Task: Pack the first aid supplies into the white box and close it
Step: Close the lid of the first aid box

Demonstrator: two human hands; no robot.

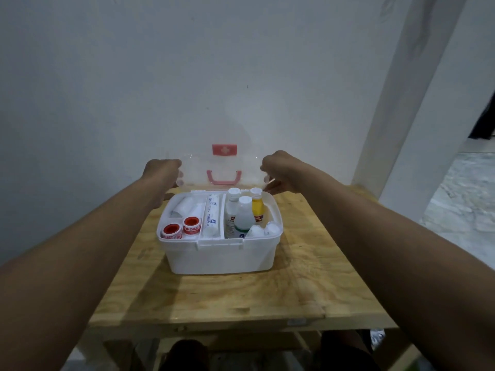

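I am watching the left hand (164,173) gripping the left edge of the clear lid (227,164), which is standing upright at the far rim of the white box (219,257) on the wooden table (241,293). The right hand (280,171) is gripping the lid's right edge.

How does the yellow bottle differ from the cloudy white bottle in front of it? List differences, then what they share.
The yellow bottle has a yellow body; the white bottle is cloudy white. The yellow bottle stands farther back, the white bottle nearer the viewer. The white bottle looks wider than the yellow bottle. Both stand upright with white caps in the right compartment of the white box.
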